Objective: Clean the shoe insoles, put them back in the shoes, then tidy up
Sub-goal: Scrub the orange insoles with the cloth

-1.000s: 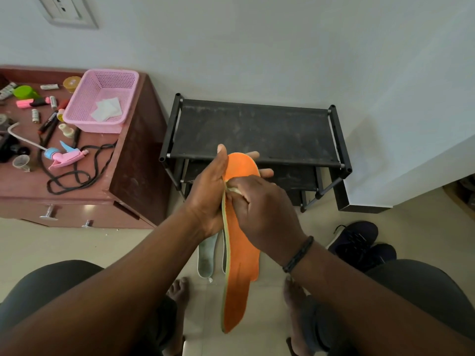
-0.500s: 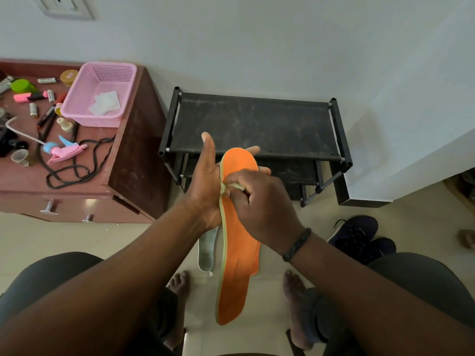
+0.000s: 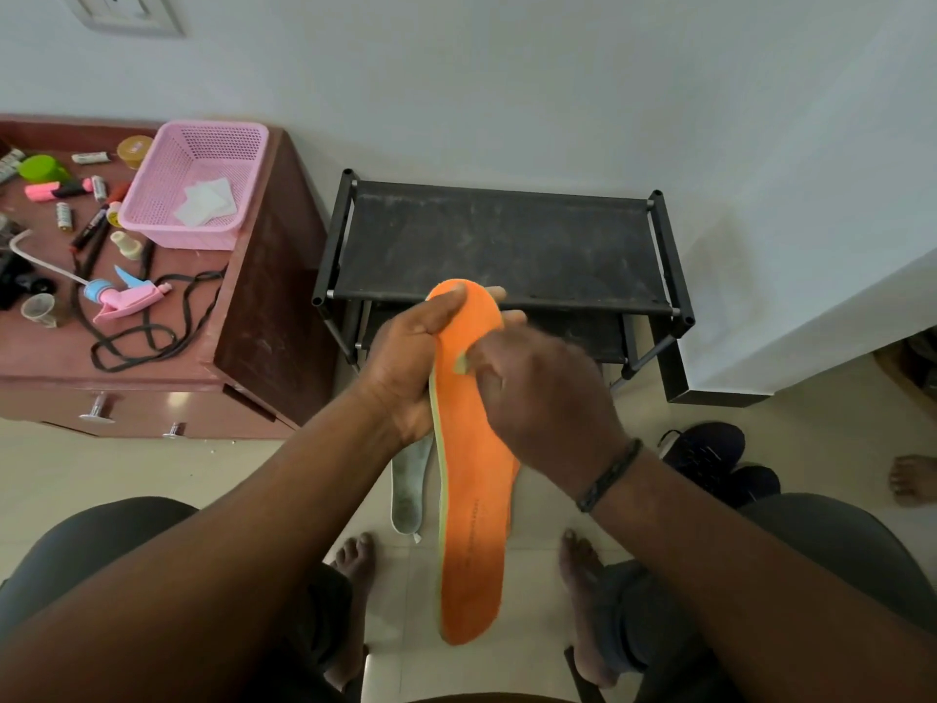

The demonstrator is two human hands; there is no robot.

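An orange insole point(image 3: 474, 504) with a pale green edge hangs upright in front of me. My left hand point(image 3: 405, 362) grips its toe end, thumb across the orange face. My right hand point(image 3: 537, 393) presses a small pale wipe point(image 3: 460, 365) against the upper part of the insole, fingers closed on it. A second, grey insole point(image 3: 410, 489) lies on the floor behind the orange one, partly hidden by it. A pair of dark shoes point(image 3: 710, 459) sits on the floor to the right.
A black shoe rack point(image 3: 502, 246) stands against the wall ahead. A brown drawer unit point(image 3: 152, 357) at left carries a pink basket point(image 3: 197, 185) with white wipes, a pink spray nozzle point(image 3: 127, 299), black laces and small items. Another person's foot point(image 3: 912, 487) shows at right.
My left thumb has come down onto the insole's toe. My right hand has shifted the wipe slightly across the upper insole. The head camera has tilted a little.
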